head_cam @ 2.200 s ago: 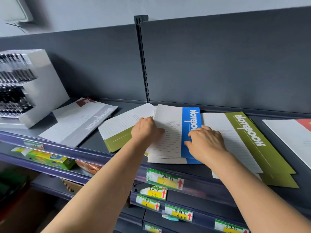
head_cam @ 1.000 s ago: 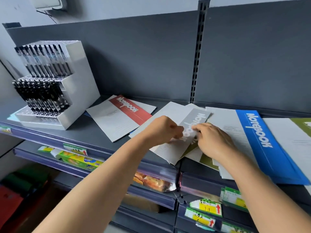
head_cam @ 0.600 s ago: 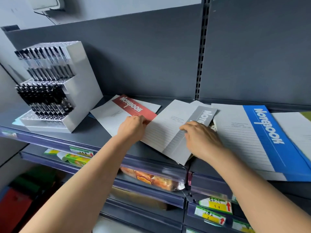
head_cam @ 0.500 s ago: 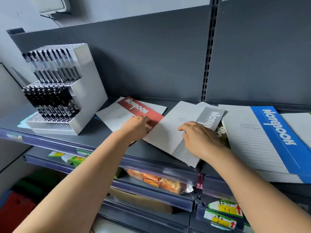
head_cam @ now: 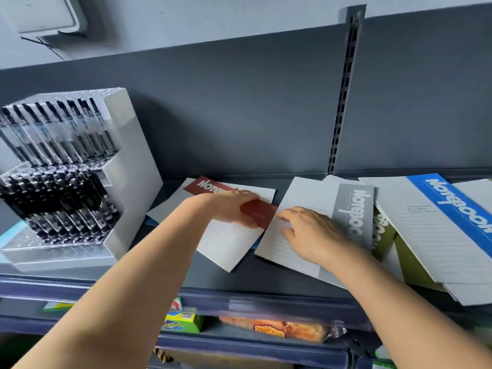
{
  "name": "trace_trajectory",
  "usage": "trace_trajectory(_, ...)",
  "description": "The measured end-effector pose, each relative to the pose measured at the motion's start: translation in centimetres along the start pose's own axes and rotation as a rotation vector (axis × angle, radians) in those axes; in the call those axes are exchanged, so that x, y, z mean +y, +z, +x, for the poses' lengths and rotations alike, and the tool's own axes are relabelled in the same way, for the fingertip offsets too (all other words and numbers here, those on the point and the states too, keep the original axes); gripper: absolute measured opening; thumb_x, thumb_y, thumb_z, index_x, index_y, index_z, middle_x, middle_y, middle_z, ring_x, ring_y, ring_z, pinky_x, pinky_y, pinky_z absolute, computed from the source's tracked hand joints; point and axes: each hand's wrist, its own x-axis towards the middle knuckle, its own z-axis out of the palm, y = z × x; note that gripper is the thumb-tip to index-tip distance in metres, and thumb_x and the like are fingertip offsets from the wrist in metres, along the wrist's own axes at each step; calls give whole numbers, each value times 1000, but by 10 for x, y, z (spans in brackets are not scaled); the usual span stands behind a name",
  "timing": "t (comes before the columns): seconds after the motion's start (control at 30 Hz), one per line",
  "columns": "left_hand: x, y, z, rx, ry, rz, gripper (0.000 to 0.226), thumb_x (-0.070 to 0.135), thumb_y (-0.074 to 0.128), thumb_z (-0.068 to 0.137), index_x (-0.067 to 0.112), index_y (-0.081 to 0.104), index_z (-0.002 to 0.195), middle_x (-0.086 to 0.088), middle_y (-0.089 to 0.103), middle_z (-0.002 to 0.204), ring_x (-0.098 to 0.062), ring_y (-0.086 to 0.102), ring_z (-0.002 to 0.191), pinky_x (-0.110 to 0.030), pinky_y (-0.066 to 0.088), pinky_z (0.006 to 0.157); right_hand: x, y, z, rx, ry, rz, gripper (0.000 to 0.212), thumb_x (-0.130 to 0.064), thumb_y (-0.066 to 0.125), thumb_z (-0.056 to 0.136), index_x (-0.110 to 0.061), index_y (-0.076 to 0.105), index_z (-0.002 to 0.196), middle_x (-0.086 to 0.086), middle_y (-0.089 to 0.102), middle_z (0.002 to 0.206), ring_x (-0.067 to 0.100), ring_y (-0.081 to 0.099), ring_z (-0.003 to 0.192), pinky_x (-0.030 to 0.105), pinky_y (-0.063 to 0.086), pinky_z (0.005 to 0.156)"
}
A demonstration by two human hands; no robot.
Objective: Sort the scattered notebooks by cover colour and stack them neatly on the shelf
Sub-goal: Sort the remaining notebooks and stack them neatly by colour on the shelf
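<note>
A red-banded notebook (head_cam: 229, 243) lies at an angle on the grey shelf (head_cam: 239, 278), on top of other notebooks. My left hand (head_cam: 226, 207) grips its right end at the red band. Just to the right lies a grey-banded notebook (head_cam: 351, 209); my right hand (head_cam: 311, 231) rests flat on its lined white cover. Under and beside the grey one a green notebook (head_cam: 383, 235) shows in part. A blue-banded notebook (head_cam: 452, 206) lies at the far right over more sheets.
A white pen display (head_cam: 125, 169) full of black pens stands at the left of the shelf, close to the red notebook. The grey back panel rises behind. On the shelf below lie a green box (head_cam: 181, 322) and a snack packet (head_cam: 279, 328).
My left hand left the grey notebook and moved left onto the red one, taking hold of its banded end. My right hand stayed on the grey notebook. The view has drifted left.
</note>
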Motion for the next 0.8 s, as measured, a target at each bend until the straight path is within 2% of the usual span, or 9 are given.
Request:
trace_trajectory(0.1, -14, 11, -1, 120, -56, -106, 91, 59, 68, 77, 25, 25, 151, 4, 29, 154, -21, 31, 138, -41, 30, 113, -4, 6, 12, -2, 24, -3, 42, -38, 44, 98, -24, 45, 138, -2, 49, 141, 21, 44, 129, 37, 38, 103)
trace_trajectory(0.17, -23, 17, -6, 169, -56, -110, 88, 56, 67, 80, 22, 26, 151, 1, 29, 154, -21, 30, 139, -38, 28, 114, -12, 8, 25, -24, 38, -30, 53, -50, 48, 95, -20, 45, 138, 1, 50, 140, 22, 39, 132, 38, 36, 104)
trace_trajectory(0.27, -32, 17, -18, 145, -57, -114, 87, 51, 66, 83, 17, 24, 151, -1, 27, 155, -21, 27, 141, -36, 26, 115, -27, 9, 45, -74, 81, -126, 66, -68, 56, 80, -17, 52, 122, 4, 56, 126, 26, 40, 124, 40, 36, 94)
trace_trajectory(0.37, -36, 15, -29, 179, -67, -158, 92, 48, 72, 79, 17, 24, 151, -1, 27, 155, -20, 26, 142, -34, 25, 114, -35, 1, 62, -73, 163, -110, 75, -64, 74, 63, -17, 54, 119, 4, 58, 120, 28, 41, 118, 38, 37, 87)
trace_trajectory(0.43, -38, 15, -34, 241, -53, -171, 99, 45, 78, 74, 17, 23, 151, -2, 23, 157, -20, 22, 144, -34, 23, 115, -39, -3, 69, -20, 185, -74, 67, -49, 80, 64, -20, 57, 119, 3, 60, 120, 28, 42, 119, 35, 38, 88)
trace_trajectory(0.5, -38, 14, -35, 322, -31, -155, 106, 41, 82, 71, 19, 17, 153, -3, 13, 160, -21, 12, 147, -38, 19, 118, -43, -5, 74, 167, 148, 39, 42, -37, 75, 75, -26, 63, 113, 1, 62, 117, 27, 45, 115, 34, 40, 89)
trace_trajectory(0.57, -37, 9, -36, 416, -34, -103, 111, 37, 82, 72, 22, 8, 154, -3, 4, 162, -24, 4, 149, -46, 18, 119, -46, -7, 76, 346, 107, 244, 22, -29, 67, 84, -25, 68, 106, 1, 66, 111, 26, 52, 107, 31, 42, 83)
trace_trajectory(0.7, -36, -7, -40, 721, -123, -97, 120, 35, 84, 70, 22, -1, 154, -6, 1, 162, -27, -1, 149, -47, 13, 119, -41, -14, 72, 503, 176, 743, 11, -18, 58, 91, -20, 66, 98, -4, 66, 96, 18, 61, 90, 24, 39, 67)
trace_trajectory(0.8, -23, -16, -40, 777, -277, -276, 122, 42, 82, 71, 9, -2, 153, -14, 0, 161, -32, -3, 148, -44, 7, 120, -25, -23, 59, 615, 247, 931, 7, -17, 54, 95, -20, 60, 98, -5, 63, 96, 11, 58, 81, 22, 40, 59)
